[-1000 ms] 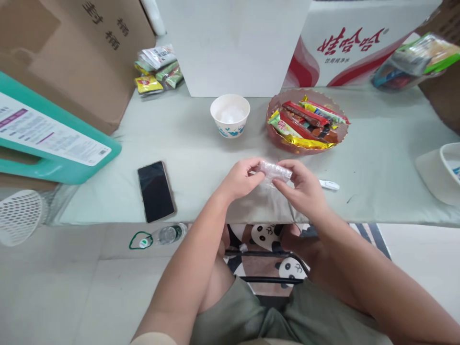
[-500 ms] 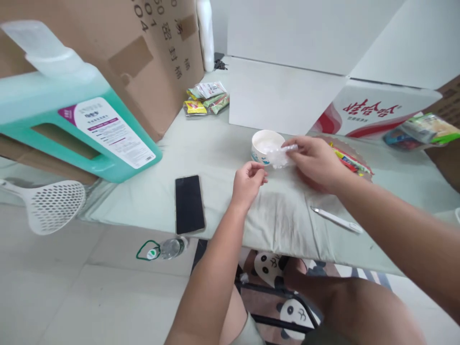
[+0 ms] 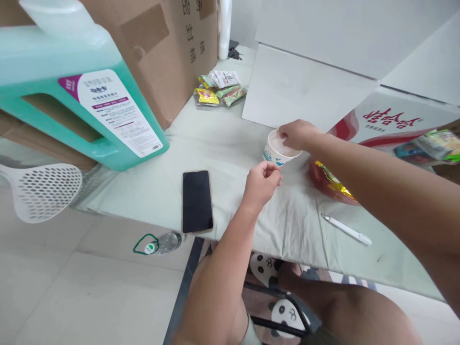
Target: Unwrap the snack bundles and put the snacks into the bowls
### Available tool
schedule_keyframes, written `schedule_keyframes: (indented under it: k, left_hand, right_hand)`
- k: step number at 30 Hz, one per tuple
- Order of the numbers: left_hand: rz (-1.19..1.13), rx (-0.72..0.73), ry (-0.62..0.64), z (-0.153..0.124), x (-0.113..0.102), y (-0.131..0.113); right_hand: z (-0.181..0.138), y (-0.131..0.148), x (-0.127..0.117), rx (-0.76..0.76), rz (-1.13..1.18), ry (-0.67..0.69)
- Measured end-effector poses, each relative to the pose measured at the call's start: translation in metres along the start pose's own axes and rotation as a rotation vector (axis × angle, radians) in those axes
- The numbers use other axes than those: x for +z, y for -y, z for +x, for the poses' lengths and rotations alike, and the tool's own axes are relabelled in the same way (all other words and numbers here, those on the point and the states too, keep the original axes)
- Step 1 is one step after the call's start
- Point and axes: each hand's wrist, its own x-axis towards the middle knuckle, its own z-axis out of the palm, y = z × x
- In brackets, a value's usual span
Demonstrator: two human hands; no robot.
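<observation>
Right of centre: right hand (image 3: 299, 134) at cup (image 3: 271, 154), grip obscured; left hand (image 3: 261, 183), grip together. Nudging could tip the cup.

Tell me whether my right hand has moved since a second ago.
Yes: forward, away from your body. Against the base of the white panel, the right hand has come closer and now reaches into the paper bowl.

Here's the phone (image 3: 197, 201), flat on the surface (image 3: 154, 191); green jug (image 3: 108, 103) fronting the cardboard box (image 3: 168, 72), snack packets (image 3: 221, 91) nearby!
</observation>
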Motion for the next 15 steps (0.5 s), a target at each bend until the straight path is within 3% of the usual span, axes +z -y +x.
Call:
schedule_keyframes:
  k: [9, 15]
  left_hand:
    - [0.018, 0.035, 0.010, 0.004, 0.000, 0.003]
    - [0.040, 0.005, 0.015, 0.004, 0.007, 0.001]
  right_hand:
    - [0.000, 0.017, 0.012, -0.101, -0.049, 0.100]
    - [-0.012, 0.011, -0.007, -0.089, 0.058, 0.122]
